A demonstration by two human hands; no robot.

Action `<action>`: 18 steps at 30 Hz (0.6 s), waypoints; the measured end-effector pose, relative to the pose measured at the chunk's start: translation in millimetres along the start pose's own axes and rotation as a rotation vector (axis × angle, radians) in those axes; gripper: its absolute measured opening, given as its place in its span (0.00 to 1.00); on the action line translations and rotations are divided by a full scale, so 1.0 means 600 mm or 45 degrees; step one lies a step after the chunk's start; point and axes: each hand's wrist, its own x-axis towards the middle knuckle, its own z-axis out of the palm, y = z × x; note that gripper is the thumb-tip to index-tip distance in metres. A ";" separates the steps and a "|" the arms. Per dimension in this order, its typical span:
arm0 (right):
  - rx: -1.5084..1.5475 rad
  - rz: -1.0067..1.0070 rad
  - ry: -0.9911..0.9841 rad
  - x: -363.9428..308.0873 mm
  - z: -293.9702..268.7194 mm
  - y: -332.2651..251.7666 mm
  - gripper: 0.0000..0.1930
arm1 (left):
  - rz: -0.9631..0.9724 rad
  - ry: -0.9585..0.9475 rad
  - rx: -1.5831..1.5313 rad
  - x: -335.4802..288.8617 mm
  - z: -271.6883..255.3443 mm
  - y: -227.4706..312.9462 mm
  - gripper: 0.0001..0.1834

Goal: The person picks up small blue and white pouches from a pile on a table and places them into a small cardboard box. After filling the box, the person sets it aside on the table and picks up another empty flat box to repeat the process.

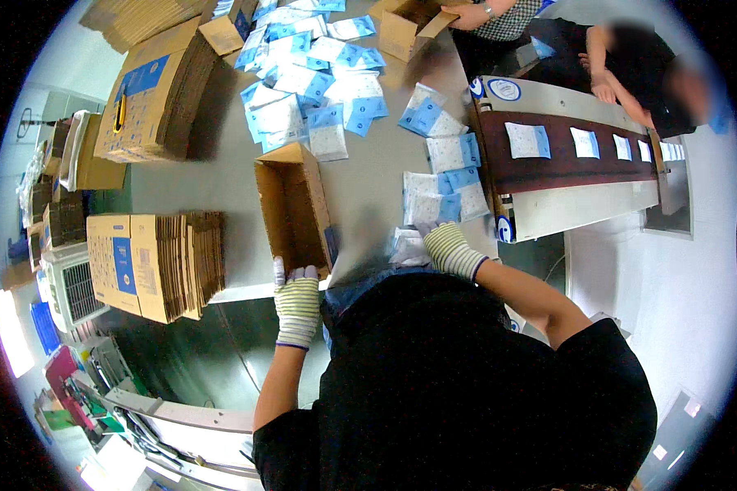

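An open, upright cardboard box (290,209) stands at the table's near edge, and its visible inside shows bare brown walls. My left hand (297,304), in a striped knitted glove with pale fingertips, closes on the box's near rim. To the right, my right hand (453,249), gloved the same way, bends its fingers onto white-and-blue packets by the table edge. One crumpled packet (409,247) lies against that hand, partly under it. Just beyond its fingertips, several flat packets (424,206) overlap. What lies beneath the right palm is hidden.
A large heap of packets (303,80) covers the table's far middle. Folded cartons (151,263) stand in stacks at left. On the right, a dark conveyor belt (557,168) carries spaced packets. A co-worker's hand (469,15) touches another open box (401,34); another person stands behind the belt.
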 end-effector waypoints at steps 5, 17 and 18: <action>-0.233 -0.513 0.203 0.017 -0.017 -0.021 0.08 | -0.066 -0.013 0.034 0.000 -0.018 0.003 0.08; 0.325 -0.062 -0.179 0.107 -0.165 -0.038 0.27 | -0.026 -0.234 -0.027 0.028 -0.024 0.037 0.31; 0.520 -0.172 0.110 0.123 -0.163 -0.033 0.29 | 0.035 -0.216 -0.024 0.030 -0.030 0.044 0.31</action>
